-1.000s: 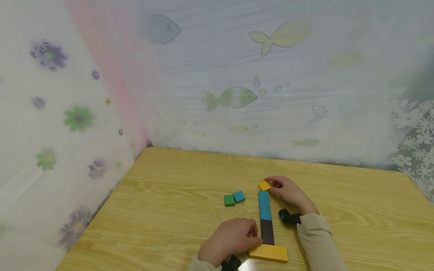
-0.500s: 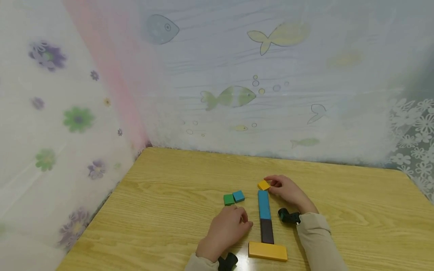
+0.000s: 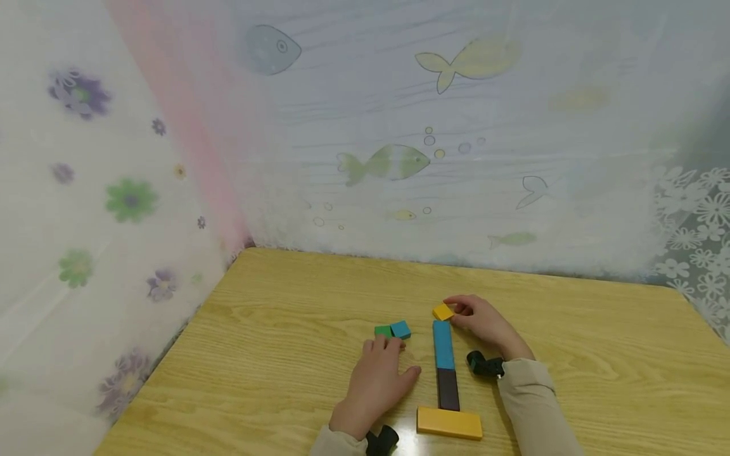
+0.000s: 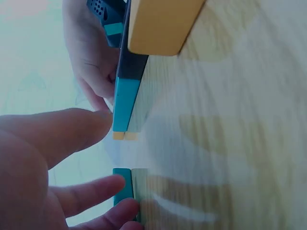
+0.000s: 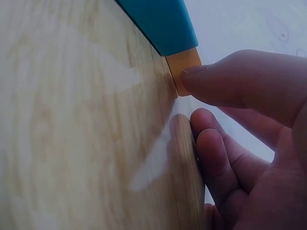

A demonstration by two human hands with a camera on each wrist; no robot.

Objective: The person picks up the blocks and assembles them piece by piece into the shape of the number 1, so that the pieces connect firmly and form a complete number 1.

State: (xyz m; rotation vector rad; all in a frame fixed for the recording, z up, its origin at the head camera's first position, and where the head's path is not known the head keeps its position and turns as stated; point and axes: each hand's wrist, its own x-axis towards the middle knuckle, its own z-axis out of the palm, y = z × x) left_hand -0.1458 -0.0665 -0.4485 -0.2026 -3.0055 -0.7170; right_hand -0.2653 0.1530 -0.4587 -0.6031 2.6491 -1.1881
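Note:
My right hand [image 3: 485, 323] holds a small yellow square block [image 3: 442, 311] at its right side. In the right wrist view the thumb lies against that yellow block [image 5: 184, 69], just beyond the end of a long blue block [image 5: 163, 26]. The blue block [image 3: 443, 345] runs down to a dark block [image 3: 448, 389], with a wide yellow block [image 3: 449, 423] across the near end. My left hand [image 3: 376, 383] has its fingers spread, fingertips at a small green block [image 3: 383, 331] that they partly cover. A small blue block [image 3: 401, 329] lies beside the green one.
The blocks lie on a wooden table [image 3: 256, 342]. Behind it hangs a sheet [image 3: 365, 209] printed with fish, and a flowered sheet [image 3: 91, 247] is on the left. Each wrist wears a black camera [image 3: 485, 364].
My left hand has left the wide yellow block, moved up and left to the small green block, and spread its fingers. The right hand has stayed at the small yellow block.

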